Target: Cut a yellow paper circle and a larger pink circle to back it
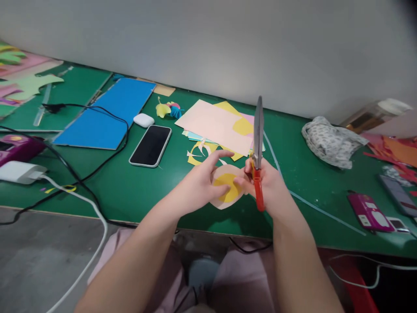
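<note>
A pale pink paper piece (223, 205) with a smaller yellow paper piece (227, 195) on top of it is held over the table's front edge. My left hand (203, 182) grips both papers from the left, its thumb on the yellow one and its index finger stretched out above. My right hand (265, 182) holds red-handled scissors (259, 187), their dark blades pointing up and seemingly together. The right thumb also presses on the yellow paper's right side. Beyond the hands lie paper sheets (211, 124) and a yellow cut-out scrap (194, 159).
On the green table (182, 208) lie a phone (150, 146), a white case (143, 120), a blue board (107, 115), black and white cables, and small paper shapes (163, 109). To the right are a patterned cloth (332, 141), red scraps and a purple device (370, 212).
</note>
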